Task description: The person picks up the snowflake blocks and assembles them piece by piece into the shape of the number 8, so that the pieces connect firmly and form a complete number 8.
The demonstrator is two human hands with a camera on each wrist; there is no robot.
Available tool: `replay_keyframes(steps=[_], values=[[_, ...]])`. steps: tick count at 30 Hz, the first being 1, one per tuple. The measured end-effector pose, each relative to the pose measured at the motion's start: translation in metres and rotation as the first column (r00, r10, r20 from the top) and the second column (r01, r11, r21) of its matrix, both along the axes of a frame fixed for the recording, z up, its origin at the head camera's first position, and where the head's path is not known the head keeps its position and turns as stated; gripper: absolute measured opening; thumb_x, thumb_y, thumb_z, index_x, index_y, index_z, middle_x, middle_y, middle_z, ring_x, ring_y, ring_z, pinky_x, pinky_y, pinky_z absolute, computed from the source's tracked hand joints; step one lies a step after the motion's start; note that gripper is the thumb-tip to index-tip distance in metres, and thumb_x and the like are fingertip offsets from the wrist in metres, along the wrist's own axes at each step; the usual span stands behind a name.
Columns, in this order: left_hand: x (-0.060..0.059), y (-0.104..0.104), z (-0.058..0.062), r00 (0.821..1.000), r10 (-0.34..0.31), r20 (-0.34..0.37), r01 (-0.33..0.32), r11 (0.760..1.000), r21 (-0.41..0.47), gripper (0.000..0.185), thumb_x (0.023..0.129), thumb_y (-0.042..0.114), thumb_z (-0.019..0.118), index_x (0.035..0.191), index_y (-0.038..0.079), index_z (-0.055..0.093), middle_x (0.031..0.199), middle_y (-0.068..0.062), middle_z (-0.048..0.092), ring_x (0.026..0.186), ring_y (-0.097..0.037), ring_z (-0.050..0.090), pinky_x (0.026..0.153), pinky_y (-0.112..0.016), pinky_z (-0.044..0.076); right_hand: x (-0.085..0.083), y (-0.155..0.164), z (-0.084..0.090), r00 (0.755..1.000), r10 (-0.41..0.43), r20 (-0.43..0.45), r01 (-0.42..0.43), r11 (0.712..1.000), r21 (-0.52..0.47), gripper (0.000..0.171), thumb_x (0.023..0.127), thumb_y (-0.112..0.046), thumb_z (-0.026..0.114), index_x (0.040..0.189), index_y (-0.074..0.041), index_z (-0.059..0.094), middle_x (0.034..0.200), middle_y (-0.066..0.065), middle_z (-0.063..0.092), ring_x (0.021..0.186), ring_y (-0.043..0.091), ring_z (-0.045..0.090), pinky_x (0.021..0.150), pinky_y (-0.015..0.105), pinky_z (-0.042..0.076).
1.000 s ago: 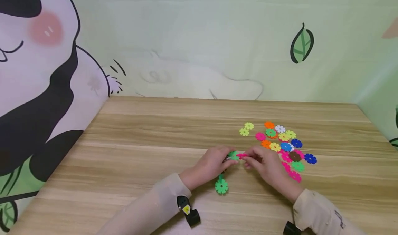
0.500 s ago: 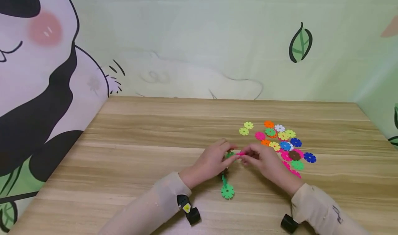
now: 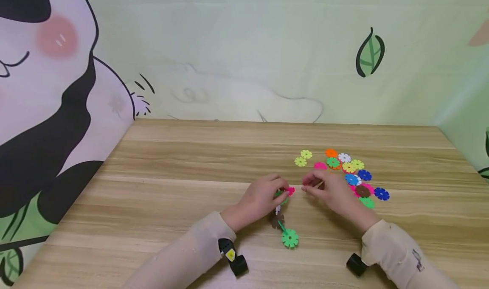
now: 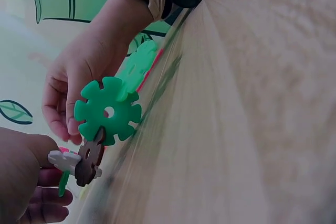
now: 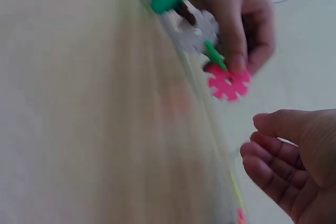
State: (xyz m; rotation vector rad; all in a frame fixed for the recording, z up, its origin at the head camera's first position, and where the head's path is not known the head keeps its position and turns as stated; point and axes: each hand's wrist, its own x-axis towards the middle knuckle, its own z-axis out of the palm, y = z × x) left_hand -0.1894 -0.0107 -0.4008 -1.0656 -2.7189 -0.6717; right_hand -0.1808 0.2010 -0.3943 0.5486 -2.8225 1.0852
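Left hand: pinching linked chain of snowflake discs, pink end disc raised, green end disc on wooden table. Right hand: released, fingers loosely curled, just beside pink disc. Loose disc pile behind.

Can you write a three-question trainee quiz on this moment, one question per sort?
1. True or false: the right hand grips the pink disc.
2. Which hand holds the joined chain of discs? A left, B right, C both.
3. Fill in: the disc at the chain's low end is ____.

Key: 1 false, the right hand is apart from the pink disc and holds nothing; 2 A, the left hand; 3 green.
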Motion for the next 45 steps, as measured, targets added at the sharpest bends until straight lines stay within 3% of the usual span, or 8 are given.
replay_keyframes(steps=[7,11,19,23,30,40,45], values=[[0.001,0.0,0.002,0.999,0.025,0.033,-0.025,1.0,0.008,0.013,0.091,0.019,0.065,0.099,0.01,0.069,0.096,-0.001,0.065,0.086,-0.012,0.062,0.076,-0.023,0.052,-0.008,0.022,0.011,0.992,-0.122,-0.035,0.125,0.987,0.099,0.014,0.087,-0.013,0.07,0.098,-0.005,0.068,0.092,0.008,0.069,0.085,0.022,0.063,0.071,0.031,0.052],[0.001,0.0,0.002,0.999,0.014,0.039,-0.015,1.0,0.015,0.017,0.092,0.022,0.065,0.102,0.009,0.07,0.098,-0.002,0.064,0.087,-0.013,0.062,0.078,-0.024,0.053,-0.013,0.033,0.012,0.983,-0.182,-0.026,0.184,0.972,0.147,0.017,0.087,-0.013,0.07,0.1,-0.002,0.067,0.092,0.013,0.068,0.084,0.026,0.062,0.067,0.029,0.047],[0.0,-0.002,0.0,1.0,-0.008,-0.01,0.008,0.999,0.035,0.015,0.092,0.023,0.065,0.097,0.011,0.072,0.094,-0.001,0.063,0.083,-0.013,0.059,0.074,-0.023,0.051,-0.021,0.042,0.007,0.97,-0.238,0.05,0.218,0.942,0.254,0.033,0.086,-0.019,0.071,0.109,0.003,0.067,0.1,0.019,0.066,0.079,0.023,0.054,0.064,0.027,0.043],[0.0,-0.002,0.0,0.999,-0.006,-0.039,0.008,0.999,0.042,0.013,0.091,0.022,0.066,0.096,0.012,0.072,0.093,0.0,0.063,0.084,-0.013,0.061,0.074,-0.024,0.052,-0.022,0.043,0.004,0.97,-0.237,0.055,0.214,0.938,0.272,0.035,0.086,-0.021,0.071,0.11,0.003,0.067,0.101,0.02,0.063,0.081,0.024,0.052,0.067,0.032,0.045],[0.0,-0.002,-0.002,0.998,-0.008,-0.057,0.01,0.999,0.045,0.013,0.09,0.024,0.067,0.094,0.013,0.072,0.092,0.0,0.064,0.083,-0.012,0.062,0.074,-0.025,0.053,-0.025,0.047,0.0,0.974,-0.216,0.071,0.194,0.952,0.238,0.035,0.087,-0.02,0.071,0.109,0.005,0.065,0.103,0.022,0.065,0.087,0.028,0.054,0.076,0.041,0.048],[0.0,-0.003,-0.002,0.997,-0.001,-0.071,0.003,0.999,0.037,0.012,0.091,0.023,0.066,0.095,0.013,0.071,0.094,0.0,0.065,0.086,-0.013,0.063,0.076,-0.027,0.053,-0.023,0.048,0.0,0.968,-0.226,0.109,0.209,0.966,0.151,0.029,0.086,-0.015,0.07,0.107,0.0,0.057,0.097,0.016,0.064,0.078,0.022,0.048,0.064,0.027,0.039],[0.001,-0.003,0.0,0.997,0.006,-0.074,-0.004,0.999,0.031,0.012,0.091,0.022,0.066,0.097,0.012,0.071,0.096,0.0,0.066,0.089,-0.014,0.064,0.078,-0.026,0.053,-0.02,0.046,0.002,0.969,-0.234,0.081,0.224,0.968,0.113,0.02,0.089,-0.012,0.066,0.105,-0.001,0.06,0.086,0.011,0.063,0.076,0.02,0.051,0.061,0.024,0.042]])
